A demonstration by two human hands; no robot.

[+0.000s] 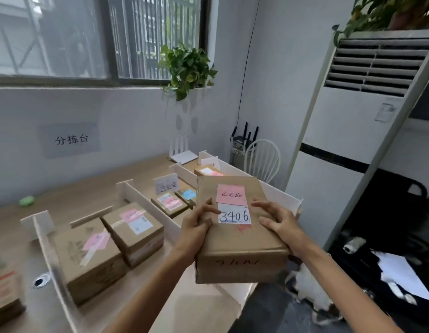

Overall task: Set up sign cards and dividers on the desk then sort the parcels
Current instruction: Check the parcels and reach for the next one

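Brown cardboard parcel [240,246] held up between a person's two bare hands, raised above the wooden counter [76,198]. The left grip [196,225] curls round the parcel's left side, fingers lying on its top; the right grip [280,227] clasps the right edge the same way. Between the two grips, on the parcel's top, sit a pink note [230,193] and a white label [234,216] handwritten 3406. Left of the grip and lower, white dividers [148,207] split the counter into bays holding more taped parcels [134,227]; just beyond the left grip stands a white sign card [166,186].
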